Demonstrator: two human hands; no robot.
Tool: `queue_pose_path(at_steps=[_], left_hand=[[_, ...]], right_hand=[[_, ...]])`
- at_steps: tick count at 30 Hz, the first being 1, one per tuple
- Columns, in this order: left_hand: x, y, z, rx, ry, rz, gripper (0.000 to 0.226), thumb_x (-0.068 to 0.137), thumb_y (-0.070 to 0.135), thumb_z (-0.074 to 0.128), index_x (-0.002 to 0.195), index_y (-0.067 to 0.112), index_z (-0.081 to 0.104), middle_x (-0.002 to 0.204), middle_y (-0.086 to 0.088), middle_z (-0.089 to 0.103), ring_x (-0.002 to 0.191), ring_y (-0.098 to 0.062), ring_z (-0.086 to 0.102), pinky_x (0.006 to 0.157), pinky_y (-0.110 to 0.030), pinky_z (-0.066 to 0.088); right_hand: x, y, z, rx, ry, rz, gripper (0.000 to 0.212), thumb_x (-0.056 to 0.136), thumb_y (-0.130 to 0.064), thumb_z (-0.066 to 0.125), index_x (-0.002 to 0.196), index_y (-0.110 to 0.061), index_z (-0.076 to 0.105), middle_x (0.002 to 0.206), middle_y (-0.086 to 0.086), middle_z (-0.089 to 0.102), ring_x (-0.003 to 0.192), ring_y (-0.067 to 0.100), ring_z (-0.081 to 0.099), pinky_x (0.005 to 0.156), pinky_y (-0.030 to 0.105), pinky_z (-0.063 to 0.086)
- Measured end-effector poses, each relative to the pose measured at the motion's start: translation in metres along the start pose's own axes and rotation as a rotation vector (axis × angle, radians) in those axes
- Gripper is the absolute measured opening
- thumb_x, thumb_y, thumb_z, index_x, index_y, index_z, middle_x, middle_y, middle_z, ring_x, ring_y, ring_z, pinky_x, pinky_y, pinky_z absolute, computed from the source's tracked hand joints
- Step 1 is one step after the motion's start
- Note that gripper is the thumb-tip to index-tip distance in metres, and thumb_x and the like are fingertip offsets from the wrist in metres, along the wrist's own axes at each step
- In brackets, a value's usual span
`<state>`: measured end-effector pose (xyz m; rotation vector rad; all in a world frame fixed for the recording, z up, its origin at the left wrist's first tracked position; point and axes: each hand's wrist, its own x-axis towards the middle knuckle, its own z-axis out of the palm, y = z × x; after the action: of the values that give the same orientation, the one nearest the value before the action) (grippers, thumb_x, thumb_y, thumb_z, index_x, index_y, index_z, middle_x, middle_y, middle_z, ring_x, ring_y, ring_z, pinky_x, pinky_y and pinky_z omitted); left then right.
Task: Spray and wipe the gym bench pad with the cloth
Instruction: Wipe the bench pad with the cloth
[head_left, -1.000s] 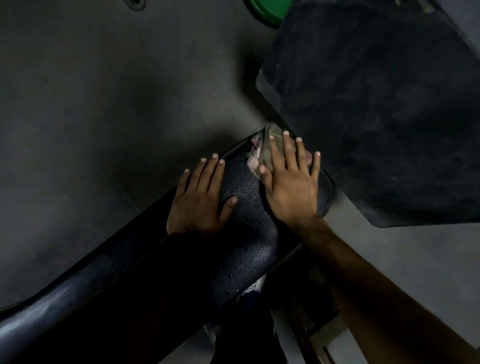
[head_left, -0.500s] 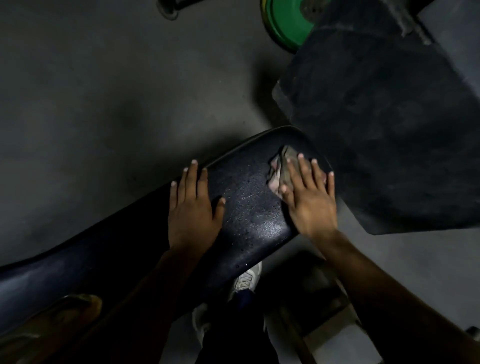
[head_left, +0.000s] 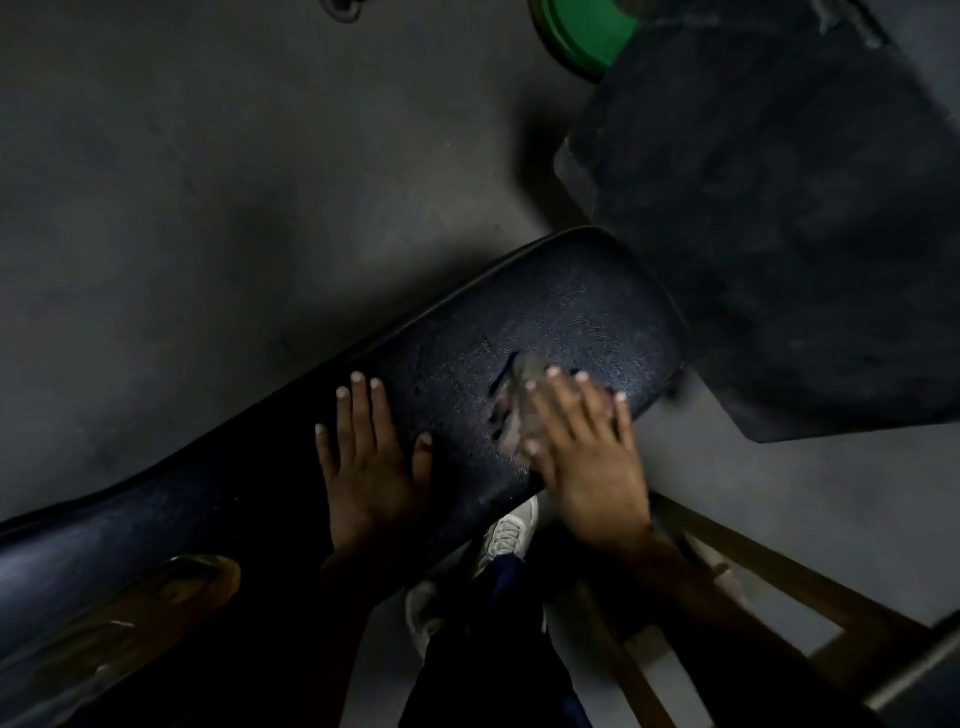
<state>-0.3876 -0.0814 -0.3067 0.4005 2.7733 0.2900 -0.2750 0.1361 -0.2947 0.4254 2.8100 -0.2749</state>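
The black gym bench pad (head_left: 545, 322) runs from the lower left up to the middle right, its textured top speckled with droplets. My right hand (head_left: 587, 447) lies flat near the pad's right edge, pressing a small crumpled cloth (head_left: 522, 400) onto it; only the cloth's left part shows beside my fingers. My left hand (head_left: 371, 457) rests flat on the pad with fingers spread and holds nothing. An amber, translucent object (head_left: 156, 608), perhaps the spray bottle, lies on the pad at the lower left; it is too dark to tell.
A dark rubber mat (head_left: 805, 208) covers the floor at the upper right, with a green weight plate (head_left: 582, 31) behind it. Grey concrete floor (head_left: 208, 182) lies beyond the bench. My white shoe (head_left: 506, 535) and wooden frame bars (head_left: 779, 566) are under the bench's right side.
My right hand has slid the cloth back from the pad's far end toward me. More of the pad's end shows beyond it. My left hand has stayed flat on the pad.
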Motion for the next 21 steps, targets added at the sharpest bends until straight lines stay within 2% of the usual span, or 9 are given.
queue_pose_path(at_steps=[3, 5, 8, 10, 12, 16, 21], left_hand=[[-0.001, 0.001, 0.003, 0.032, 0.022, -0.001, 0.082, 0.096, 0.054, 0.033, 0.161, 0.011, 0.011, 0.171, -0.007, 0.005, 0.158, -0.024, 0.002, 0.125, -0.055, 0.005], [-0.001, -0.001, 0.005, 0.031, 0.025, 0.009, 0.082, 0.095, 0.054, 0.034, 0.161, 0.011, 0.011, 0.171, -0.008, 0.006, 0.158, -0.025, 0.003, 0.124, -0.055, 0.005], [0.000, -0.004, 0.006, 0.017, 0.014, 0.008, 0.083, 0.094, 0.055, 0.034, 0.161, 0.012, 0.009, 0.171, -0.007, 0.005, 0.158, -0.025, 0.003, 0.124, -0.057, 0.007], [0.000, -0.005, 0.006, 0.004, 0.001, 0.006, 0.083, 0.094, 0.055, 0.033, 0.161, 0.013, 0.008, 0.171, -0.006, 0.004, 0.158, -0.024, 0.002, 0.124, -0.058, 0.007], [0.000, -0.005, 0.004, -0.016, -0.001, 0.007, 0.083, 0.095, 0.055, 0.033, 0.161, 0.014, 0.007, 0.171, -0.006, 0.003, 0.158, -0.024, 0.001, 0.124, -0.059, 0.007], [0.000, -0.002, 0.003, -0.031, 0.017, 0.021, 0.082, 0.096, 0.055, 0.031, 0.161, 0.013, 0.004, 0.171, -0.006, 0.001, 0.158, -0.023, -0.002, 0.125, -0.056, 0.004], [-0.001, -0.002, 0.007, -0.025, 0.059, 0.021, 0.080, 0.097, 0.054, 0.036, 0.161, 0.011, 0.013, 0.171, -0.007, 0.007, 0.158, -0.024, 0.004, 0.125, -0.053, 0.004]], right_hand=[[0.042, 0.019, -0.011, 0.056, 0.079, 0.208, 0.062, 0.109, -0.048, 0.029, 0.167, -0.030, 0.016, 0.177, 0.001, 0.015, 0.163, 0.030, 0.013, 0.129, 0.063, 0.008], [0.070, 0.008, -0.015, 0.091, 0.106, 0.273, 0.064, 0.109, -0.047, 0.032, 0.168, -0.027, 0.016, 0.177, 0.003, 0.015, 0.163, 0.033, 0.013, 0.128, 0.066, 0.006], [0.068, -0.028, -0.009, 0.089, 0.104, 0.158, 0.065, 0.108, -0.046, 0.034, 0.168, -0.027, 0.017, 0.177, 0.004, 0.015, 0.163, 0.033, 0.013, 0.128, 0.066, 0.005], [0.031, -0.043, -0.001, 0.069, 0.065, 0.009, 0.066, 0.107, -0.045, 0.038, 0.167, -0.028, 0.018, 0.177, 0.003, 0.016, 0.163, 0.032, 0.014, 0.127, 0.065, 0.010], [-0.008, -0.037, 0.005, 0.052, 0.018, -0.053, 0.067, 0.107, -0.047, 0.040, 0.167, -0.029, 0.018, 0.177, 0.000, 0.016, 0.163, 0.029, 0.014, 0.127, 0.063, 0.015], [-0.025, 0.007, 0.004, 0.094, -0.002, 0.091, 0.065, 0.110, -0.048, 0.037, 0.168, -0.034, 0.012, 0.177, -0.005, 0.010, 0.164, 0.028, 0.008, 0.129, 0.062, 0.014], [0.060, 0.009, -0.019, 0.142, 0.072, 0.255, 0.062, 0.110, -0.046, 0.032, 0.168, -0.030, 0.015, 0.178, -0.003, 0.011, 0.164, 0.031, 0.007, 0.129, 0.064, 0.003]])
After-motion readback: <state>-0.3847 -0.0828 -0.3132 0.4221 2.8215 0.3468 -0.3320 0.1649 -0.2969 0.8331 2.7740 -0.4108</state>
